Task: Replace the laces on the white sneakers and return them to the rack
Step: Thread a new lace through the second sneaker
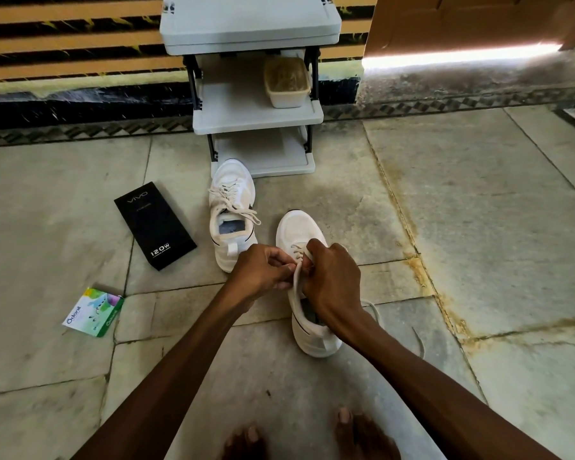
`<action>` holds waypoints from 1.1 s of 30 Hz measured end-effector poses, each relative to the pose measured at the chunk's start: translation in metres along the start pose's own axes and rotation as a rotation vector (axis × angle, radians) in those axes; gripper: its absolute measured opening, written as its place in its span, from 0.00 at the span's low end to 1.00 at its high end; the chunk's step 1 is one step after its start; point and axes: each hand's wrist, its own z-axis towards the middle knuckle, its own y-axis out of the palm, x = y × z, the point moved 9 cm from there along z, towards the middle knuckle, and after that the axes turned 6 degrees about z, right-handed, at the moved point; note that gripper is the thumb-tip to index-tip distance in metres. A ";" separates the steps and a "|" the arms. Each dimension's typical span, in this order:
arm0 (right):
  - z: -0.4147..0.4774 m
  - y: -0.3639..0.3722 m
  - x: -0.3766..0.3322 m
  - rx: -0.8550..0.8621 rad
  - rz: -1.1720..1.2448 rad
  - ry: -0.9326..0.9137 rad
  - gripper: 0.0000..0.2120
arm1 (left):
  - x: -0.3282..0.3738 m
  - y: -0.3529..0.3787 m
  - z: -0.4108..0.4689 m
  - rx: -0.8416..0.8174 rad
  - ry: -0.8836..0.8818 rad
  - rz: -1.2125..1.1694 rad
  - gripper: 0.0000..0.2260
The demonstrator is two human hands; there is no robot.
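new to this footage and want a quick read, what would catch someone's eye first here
The left hand and right hand meet mid-frame, pinching a pale lace over the near white sneaker on the stone floor. Just beyond it a second sneaker, laced, stands before a grey rack with a tub on its middle shelf. A black box and a green-and-white packet lie to the left.

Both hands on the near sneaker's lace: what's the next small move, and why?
Probably pull the lace taut through its eyelet: left hand and right hand both pinch it over the near sneaker, and slack trails on the floor at the right.
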 end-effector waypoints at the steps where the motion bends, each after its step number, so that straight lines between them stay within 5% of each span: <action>1: 0.000 -0.003 -0.004 0.040 -0.031 -0.033 0.11 | 0.000 0.000 0.000 0.007 0.002 0.004 0.02; 5: 0.002 -0.001 -0.015 0.041 -0.102 -0.137 0.14 | 0.004 -0.003 0.000 0.042 0.032 0.077 0.02; 11: 0.008 0.013 0.020 -0.077 0.054 0.001 0.06 | 0.004 -0.005 -0.002 0.048 0.063 0.085 0.02; 17: 0.000 0.013 0.031 -0.052 0.225 0.035 0.16 | 0.028 -0.012 -0.003 0.159 0.209 0.477 0.04; 21: -0.008 0.015 0.045 -0.070 0.323 0.142 0.20 | 0.071 -0.043 -0.013 0.455 0.368 0.796 0.08; 25: -0.008 0.017 0.048 -0.109 0.375 0.200 0.24 | 0.081 -0.101 -0.015 0.643 0.405 0.200 0.07; 29: -0.007 0.017 0.049 -0.130 0.338 0.217 0.27 | 0.052 -0.049 -0.001 0.178 0.047 -0.625 0.10; 31: -0.007 0.018 0.050 -0.135 0.330 0.230 0.27 | 0.044 -0.032 -0.004 0.111 0.009 -0.264 0.08; 33: -0.007 0.020 0.051 -0.146 0.320 0.244 0.28 | 0.039 -0.018 -0.002 0.075 0.088 0.588 0.08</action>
